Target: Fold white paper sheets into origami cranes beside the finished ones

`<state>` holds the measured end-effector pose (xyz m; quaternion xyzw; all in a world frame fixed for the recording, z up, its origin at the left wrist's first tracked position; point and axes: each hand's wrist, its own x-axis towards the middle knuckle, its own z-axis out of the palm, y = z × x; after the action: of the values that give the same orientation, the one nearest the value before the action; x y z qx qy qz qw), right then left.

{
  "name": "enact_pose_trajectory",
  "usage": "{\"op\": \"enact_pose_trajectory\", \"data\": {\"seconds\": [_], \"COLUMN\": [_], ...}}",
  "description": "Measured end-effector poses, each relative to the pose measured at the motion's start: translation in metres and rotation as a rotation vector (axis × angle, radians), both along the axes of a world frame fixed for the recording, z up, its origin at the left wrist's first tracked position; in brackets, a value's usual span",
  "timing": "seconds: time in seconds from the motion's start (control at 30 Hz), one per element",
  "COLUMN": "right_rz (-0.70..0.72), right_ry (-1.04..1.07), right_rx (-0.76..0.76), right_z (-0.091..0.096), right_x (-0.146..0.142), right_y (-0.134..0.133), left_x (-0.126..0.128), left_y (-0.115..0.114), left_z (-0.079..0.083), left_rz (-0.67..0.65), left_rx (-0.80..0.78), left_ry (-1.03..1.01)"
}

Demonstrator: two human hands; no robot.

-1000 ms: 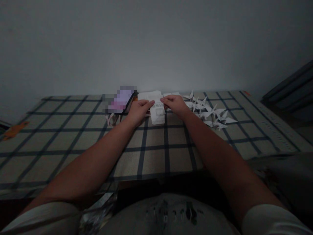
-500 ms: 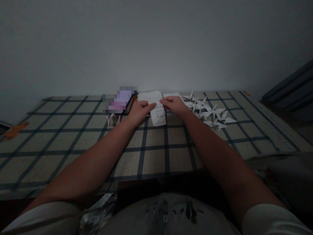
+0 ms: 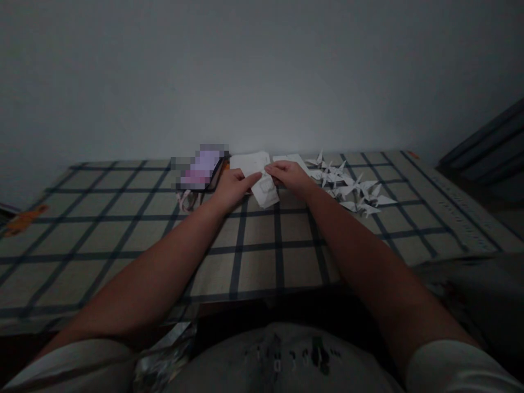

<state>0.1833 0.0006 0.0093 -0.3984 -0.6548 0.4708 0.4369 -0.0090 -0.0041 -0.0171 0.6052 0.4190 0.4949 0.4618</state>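
A small folded piece of white paper (image 3: 265, 192) with grey print is held between my two hands above the checked cloth. My left hand (image 3: 234, 186) pinches its left edge between thumb and fingers. The fingertips of my right hand (image 3: 289, 176) are closed on its upper right corner. Just behind the folded paper lie white sheets (image 3: 248, 161), partly hidden by my hands. To the right of my right hand sit several white paper cranes (image 3: 356, 188), close together.
A phone (image 3: 202, 169), blurred out, leans on a dark object left of my left hand, with a pink strap (image 3: 188, 201) beside it. The checked tablecloth (image 3: 135, 234) covers the table up to a grey wall (image 3: 262, 71). More paper (image 3: 291, 159) lies behind my right hand.
The folded paper has turned slightly, its lower end now tilted to the right. My right fingertips have shifted a little left. The phone and cranes stay put.
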Motion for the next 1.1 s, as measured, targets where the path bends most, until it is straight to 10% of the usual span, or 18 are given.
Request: {"op": "enact_pose_trajectory", "data": {"seconds": [0.87,1.1], "right_rz": [-0.123,-0.088], "right_ry": [-0.178,-0.061], "right_rx": [0.206,0.054], "right_z": [-0.0059,-0.0011], "right_x": [0.0005,-0.0017], "right_y": [0.0029,-0.0018], "left_x": [0.0092,0.0068], "left_y": [-0.0046,0.0000], "left_z": [-0.0005,-0.0008], "left_rz": [-0.132,-0.104], "left_rx": [-0.106,-0.058], "left_ry": [-0.042,-0.099]}}
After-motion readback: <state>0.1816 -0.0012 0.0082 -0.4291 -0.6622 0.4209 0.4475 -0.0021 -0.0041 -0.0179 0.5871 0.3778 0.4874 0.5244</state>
